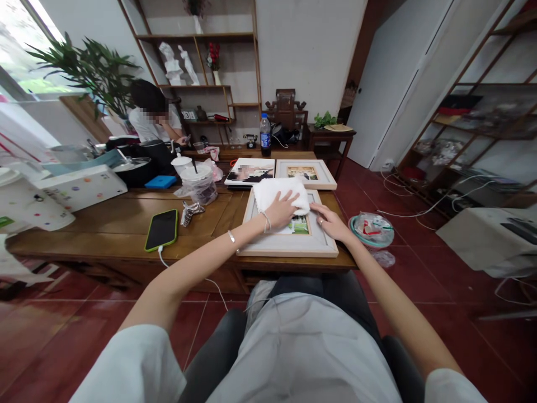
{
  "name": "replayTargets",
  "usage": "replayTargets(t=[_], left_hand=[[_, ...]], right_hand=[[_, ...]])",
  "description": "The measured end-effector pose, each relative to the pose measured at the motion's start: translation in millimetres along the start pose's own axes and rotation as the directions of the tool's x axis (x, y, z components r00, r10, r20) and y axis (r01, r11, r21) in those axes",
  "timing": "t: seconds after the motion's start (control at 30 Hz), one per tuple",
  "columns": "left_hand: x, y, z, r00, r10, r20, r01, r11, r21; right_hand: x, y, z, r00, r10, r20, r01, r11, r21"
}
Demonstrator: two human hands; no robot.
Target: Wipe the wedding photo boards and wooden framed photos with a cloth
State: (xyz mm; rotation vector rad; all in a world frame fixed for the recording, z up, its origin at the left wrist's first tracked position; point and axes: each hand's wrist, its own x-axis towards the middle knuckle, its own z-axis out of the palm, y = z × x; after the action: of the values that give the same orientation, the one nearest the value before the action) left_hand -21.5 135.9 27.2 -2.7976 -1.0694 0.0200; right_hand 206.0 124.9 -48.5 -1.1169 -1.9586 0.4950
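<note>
On the dark wooden table, close to my lap, lies a picture frame [289,245] with a pale border and a partly covered picture. A folded white cloth [272,190] rests over its upper part. My left hand [282,212] lies flat on the cloth with its fingers spread. At the frame's right border, my right hand [331,223] rests with its fingers stretched out. Its fingertips are near the cloth's right edge; whether they touch it I cannot tell. Just behind are a second picture frame [327,172] and a booklet or board with a printed photo [250,171].
Left of the frames are a charging phone [161,230], bagged drink cups [197,182] and a blue box [160,182]. A bottle [265,134] stands at the back. Another person [151,115] sits at the far left. A lined bin [371,228] stands on the floor to the right.
</note>
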Motion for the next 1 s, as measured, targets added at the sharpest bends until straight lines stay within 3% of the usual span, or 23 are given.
replayTargets(t=[0.17, 0.3, 0.53, 0.67, 0.83, 1.0], left_hand=[[-26, 31, -17, 0.993, 0.022, 0.114, -0.016, 0.999, -0.048], [-55, 52, -35, 0.978, 0.106, 0.179, -0.090, 0.991, -0.094], [-88, 77, -47, 0.955, 0.293, 0.040, -0.276, 0.933, -0.231], [-76, 71, -43, 0.973, 0.218, 0.077, -0.199, 0.959, -0.201], [-41, 41, -28, 0.983, 0.111, 0.144, -0.090, 0.985, -0.148], [-12, 17, -12, 0.992, -0.106, 0.060, 0.110, 0.992, -0.068]], right_hand=[[0, 0, -1, 1.000, -0.013, 0.011, 0.013, 1.000, 0.005], [0, -2, -1, 0.999, -0.028, 0.019, 0.028, 1.000, -0.008], [4, -2, -1, 0.997, -0.070, 0.027, 0.071, 0.996, -0.054], [5, -1, 0, 0.995, -0.097, 0.026, 0.098, 0.994, -0.049], [5, -1, 1, 0.997, -0.079, 0.020, 0.080, 0.995, -0.054], [4, -2, 0, 0.999, -0.038, 0.027, 0.040, 0.997, -0.064]])
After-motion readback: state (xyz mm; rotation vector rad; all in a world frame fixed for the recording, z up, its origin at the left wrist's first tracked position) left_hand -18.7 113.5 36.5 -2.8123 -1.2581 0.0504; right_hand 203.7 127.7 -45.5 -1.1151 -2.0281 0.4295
